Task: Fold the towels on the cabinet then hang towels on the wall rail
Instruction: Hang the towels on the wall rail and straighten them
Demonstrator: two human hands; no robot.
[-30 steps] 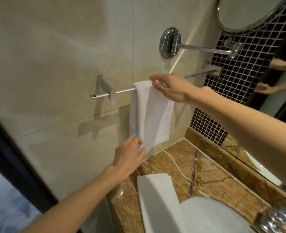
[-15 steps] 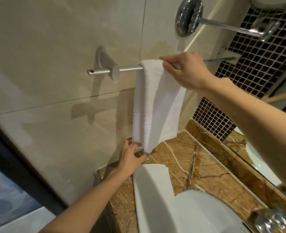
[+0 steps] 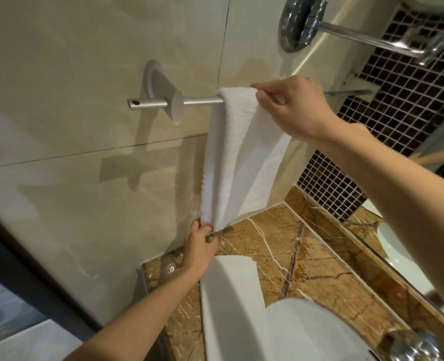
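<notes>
Up at twelve o'clock, the right hand (image 3: pixel 292 108) pinches the white towel (image 3: pixel 239 155) where it drapes over the wall rail (image 3: pixel 197 101). Down at six o'clock of it, the left hand (image 3: pixel 199 248) grips its bottom edge between thumb and fingers.

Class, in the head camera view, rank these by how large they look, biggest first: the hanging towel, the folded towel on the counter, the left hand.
1. Hanging towel and folded towel: look alike; the folded one is nearer and cut off.
2. Left hand: smallest.
</notes>
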